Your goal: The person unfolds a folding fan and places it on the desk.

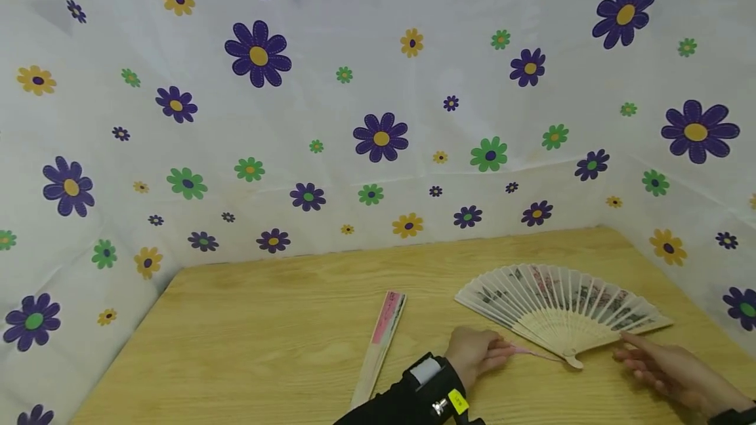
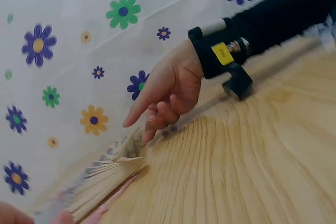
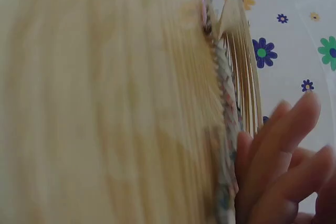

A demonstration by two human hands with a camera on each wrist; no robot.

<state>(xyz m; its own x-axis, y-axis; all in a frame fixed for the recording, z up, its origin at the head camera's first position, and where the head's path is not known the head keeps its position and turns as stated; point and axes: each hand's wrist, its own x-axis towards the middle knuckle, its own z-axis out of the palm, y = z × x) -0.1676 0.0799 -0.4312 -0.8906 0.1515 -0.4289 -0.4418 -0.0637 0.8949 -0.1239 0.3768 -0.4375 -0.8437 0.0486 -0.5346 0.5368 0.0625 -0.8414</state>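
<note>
An open folding fan (image 1: 567, 320) with pale wooden ribs and printed pink and dark patterns lies spread on the right of the table. From its pivot end runs a pink tassel cord (image 1: 534, 351), which my left hand (image 1: 477, 354) pinches between thumb and fingers. My right hand (image 1: 676, 372) is at the fan's right edge, its index finger extended to the outer rib and the other fingers loosely bent. Whether that fingertip touches the rib, I cannot tell. In the right wrist view the fan (image 3: 242, 61) appears edge-on beside the right fingers (image 3: 278, 177).
A folded fan (image 1: 378, 349) with a pink section lies left of my left hand, its lower end partly behind the sleeve. The wooden table (image 1: 254, 333) is bordered at the back and sides by a white cloth (image 1: 331, 103) with printed flowers.
</note>
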